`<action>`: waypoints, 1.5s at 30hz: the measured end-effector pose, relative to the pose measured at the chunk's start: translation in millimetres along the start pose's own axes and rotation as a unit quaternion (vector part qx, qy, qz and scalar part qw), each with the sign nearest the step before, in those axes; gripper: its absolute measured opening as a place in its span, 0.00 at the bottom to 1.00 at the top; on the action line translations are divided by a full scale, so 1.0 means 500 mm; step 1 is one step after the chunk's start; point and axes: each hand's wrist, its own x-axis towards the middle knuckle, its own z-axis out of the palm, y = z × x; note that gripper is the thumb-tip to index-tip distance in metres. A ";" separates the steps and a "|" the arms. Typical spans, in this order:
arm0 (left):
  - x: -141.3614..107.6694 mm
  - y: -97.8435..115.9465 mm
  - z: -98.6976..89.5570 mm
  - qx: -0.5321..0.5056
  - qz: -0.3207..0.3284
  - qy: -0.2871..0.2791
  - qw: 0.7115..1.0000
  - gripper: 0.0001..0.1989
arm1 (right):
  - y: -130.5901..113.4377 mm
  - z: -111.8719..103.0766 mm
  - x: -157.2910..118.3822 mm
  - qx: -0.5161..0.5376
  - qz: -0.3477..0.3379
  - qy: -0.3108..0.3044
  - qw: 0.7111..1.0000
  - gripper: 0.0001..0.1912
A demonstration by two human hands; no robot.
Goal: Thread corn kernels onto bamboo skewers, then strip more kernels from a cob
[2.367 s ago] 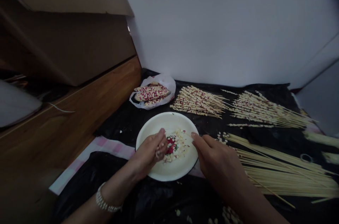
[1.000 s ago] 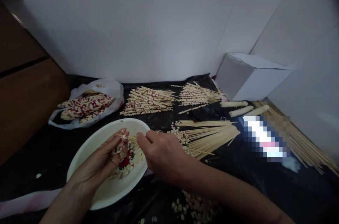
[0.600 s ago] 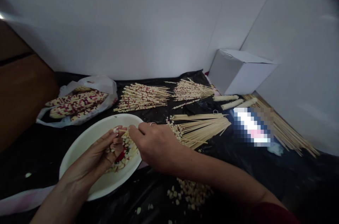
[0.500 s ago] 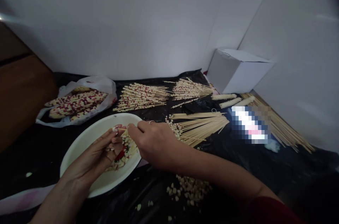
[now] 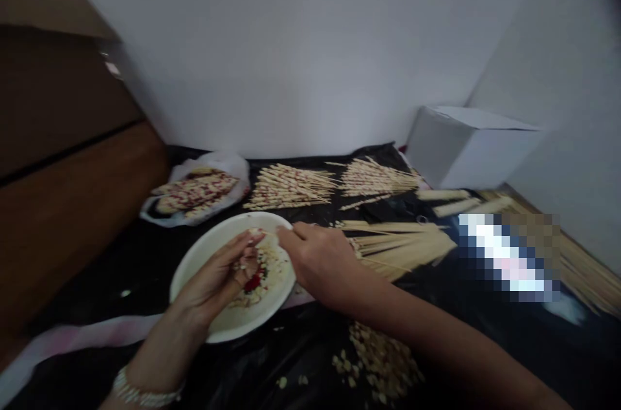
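Note:
Over the white bowl [image 5: 187, 274], my left hand [image 5: 211, 284] pinches a pale corn kernel [image 5: 256, 231] at its fingertips, with more loose kernels seeming to lie in its half-curled palm. My right hand [image 5: 323, 261] is closed on a thin wooden skewer [image 5: 272, 233], whose short visible end points left at the pinched kernel. Whether the tip has gone into the kernel is blurred. Cream and reddish kernels [image 5: 276, 271] lie in the bowl around a red patch. Behind my right hand, bare skewers [image 5: 412, 251] are fanned out on black plastic.
A plastic bag holds speckled corn cobs [image 5: 198, 193] at back left. Two bundles of kernel-threaded skewers [image 5: 291, 185] lie along the wall. Stripped cobs [image 5: 456, 206] and a white box [image 5: 485, 151] stand at right. Loose kernels [image 5: 383, 361] are heaped below my right forearm.
The view has turned left, so everything sits farther right in it. Both hands stay together over the bowl, holding the kernel and skewer much as before.

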 end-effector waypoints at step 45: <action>-0.001 0.009 -0.052 0.104 0.157 -0.061 0.980 0.12 | -0.026 0.097 0.002 -0.038 -0.013 0.057 0.998 0.15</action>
